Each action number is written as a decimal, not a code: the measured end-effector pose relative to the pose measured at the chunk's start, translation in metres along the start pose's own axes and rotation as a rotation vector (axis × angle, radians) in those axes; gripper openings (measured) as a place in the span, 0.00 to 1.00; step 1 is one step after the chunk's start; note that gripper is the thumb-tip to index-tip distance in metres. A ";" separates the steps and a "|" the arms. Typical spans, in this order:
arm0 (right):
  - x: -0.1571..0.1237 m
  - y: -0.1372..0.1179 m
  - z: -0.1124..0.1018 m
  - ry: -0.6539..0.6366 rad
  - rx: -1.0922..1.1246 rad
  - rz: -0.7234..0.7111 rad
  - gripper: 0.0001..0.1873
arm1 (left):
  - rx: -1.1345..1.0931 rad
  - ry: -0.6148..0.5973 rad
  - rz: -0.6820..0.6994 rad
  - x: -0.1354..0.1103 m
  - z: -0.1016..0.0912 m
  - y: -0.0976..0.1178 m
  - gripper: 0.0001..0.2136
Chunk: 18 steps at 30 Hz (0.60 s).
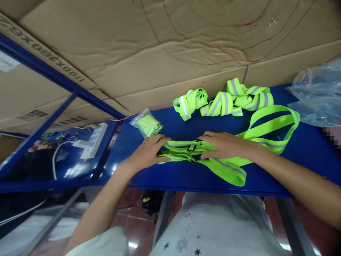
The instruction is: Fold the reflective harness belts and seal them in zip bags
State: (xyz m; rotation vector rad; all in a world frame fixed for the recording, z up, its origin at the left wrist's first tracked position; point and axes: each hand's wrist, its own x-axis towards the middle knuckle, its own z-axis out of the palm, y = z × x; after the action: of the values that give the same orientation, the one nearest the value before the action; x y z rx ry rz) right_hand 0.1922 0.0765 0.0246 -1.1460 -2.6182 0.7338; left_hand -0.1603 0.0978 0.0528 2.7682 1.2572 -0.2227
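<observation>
A neon-yellow reflective strap [183, 146] with a grey stripe and a black buckle lies gathered in layers between my hands, low over the blue table. My left hand [150, 149] grips its left end, thumb and fingers closed around the folds. Further right, my right hand [222, 145] closes on the same strap near the buckle. Loose loops of the webbing [279, 129] spread out past my right wrist, and one fold [234, 174] droops toward the table's front edge. My palms hide part of the strap.
Behind my hands lie bundled reflective straps [190, 103] and a bagged one [147, 122]. Clear plastic bags [317, 92] are piled at the right. Cardboard [165, 78] walls the back of the blue table [170, 177]. A power strip [94, 140] rests beyond the blue frame at left.
</observation>
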 end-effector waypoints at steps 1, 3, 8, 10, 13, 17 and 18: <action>-0.001 0.001 0.000 0.013 -0.009 -0.010 0.28 | -0.009 -0.006 0.001 0.000 0.000 0.000 0.35; -0.003 0.000 -0.002 0.042 -0.045 -0.024 0.19 | -0.030 -0.020 0.006 0.001 -0.001 0.002 0.34; -0.006 -0.011 -0.007 0.037 -0.223 0.077 0.28 | -0.053 -0.066 0.006 0.006 -0.008 0.014 0.30; -0.005 -0.020 -0.004 0.062 -0.258 0.079 0.37 | -0.013 -0.069 -0.011 0.007 -0.011 0.022 0.26; 0.000 -0.033 0.006 0.146 -0.287 0.050 0.29 | 0.108 -0.013 -0.037 0.008 -0.014 0.039 0.20; 0.009 -0.043 0.023 0.205 -0.307 0.124 0.16 | 0.200 0.058 0.010 0.008 -0.010 0.063 0.16; 0.010 -0.044 0.027 0.219 -0.309 0.145 0.14 | 0.213 0.064 0.013 0.009 -0.007 0.067 0.15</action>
State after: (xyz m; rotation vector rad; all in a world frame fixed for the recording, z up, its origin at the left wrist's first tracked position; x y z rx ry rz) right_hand 0.1483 0.0484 0.0240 -1.4199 -2.5393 0.2111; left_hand -0.1036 0.0617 0.0602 2.9839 1.3000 -0.2845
